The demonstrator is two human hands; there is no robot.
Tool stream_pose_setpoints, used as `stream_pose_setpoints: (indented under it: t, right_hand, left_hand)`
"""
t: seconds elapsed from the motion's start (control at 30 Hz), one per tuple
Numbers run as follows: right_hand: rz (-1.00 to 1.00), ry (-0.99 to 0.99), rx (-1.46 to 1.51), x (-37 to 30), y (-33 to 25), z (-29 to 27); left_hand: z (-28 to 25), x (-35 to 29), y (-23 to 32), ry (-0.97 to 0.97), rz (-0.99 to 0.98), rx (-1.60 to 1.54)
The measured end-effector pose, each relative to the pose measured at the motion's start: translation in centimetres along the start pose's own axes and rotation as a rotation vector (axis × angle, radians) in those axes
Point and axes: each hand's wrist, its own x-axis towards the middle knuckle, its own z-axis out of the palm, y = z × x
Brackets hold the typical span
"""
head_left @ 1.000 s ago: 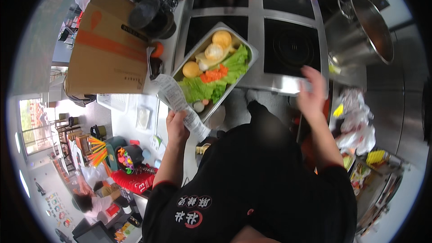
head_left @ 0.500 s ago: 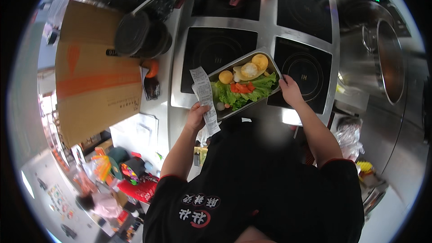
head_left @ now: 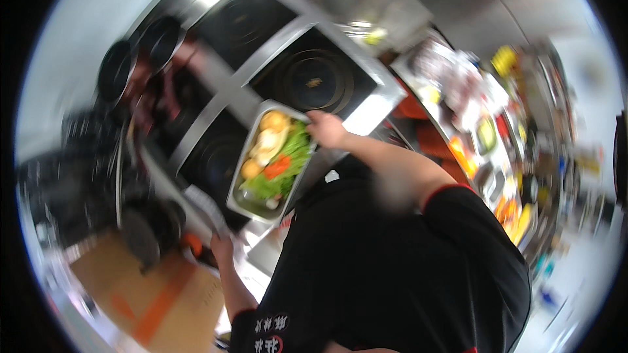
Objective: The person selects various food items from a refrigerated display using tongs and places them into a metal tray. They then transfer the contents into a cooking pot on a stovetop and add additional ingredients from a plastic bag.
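Note:
My right hand (head_left: 327, 129) is closed on the upper right edge of a rectangular metal tray (head_left: 250, 212), held tilted over the cooktop. Inside it lie green lettuce leaves (head_left: 297, 150), orange-red chunks (head_left: 277, 167), round yellow pieces (head_left: 275, 120) and a pale piece (head_left: 267, 146). Lower left, apart from the tray, my left hand (head_left: 223, 248) pinches a long white paper receipt (head_left: 208, 209), blurred by motion. The tray hangs between both hands, close to my black shirt.
Black induction hobs (head_left: 311, 82) in a steel frame lie beneath. Dark pans (head_left: 116, 70) stand at the far left, and a black container (head_left: 147, 232) sits by a cardboard box (head_left: 157, 297). On the right runs a counter with plastic bags (head_left: 468, 91) and food trays (head_left: 487, 180).
My view has turned to the right, bringing the food counter into sight. The tray has swung nearly upright in the picture, and my left hand with the receipt has come away from it.

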Motion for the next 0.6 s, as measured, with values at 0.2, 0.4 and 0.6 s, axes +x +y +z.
stream_pose_setpoints:
  t: [0.2, 0.4, 0.6]
  right_hand:
    - [0.171, 0.214, 0.251, -8.9, 5.1, -4.7]
    - [0.677, 0.813, 0.394, -23.2, 20.4, -8.3]
    - [1.205, 1.447, 0.112, -44.8, 39.4, -13.9]
  left_hand:
    - [-0.8, 2.1, -0.6, -0.075, -0.046, -0.060]
    - [-3.9, 3.2, -2.0, -0.072, 0.287, 0.266]
    - [-7.1, -2.0, 7.3, 0.226, -0.066, 0.363]
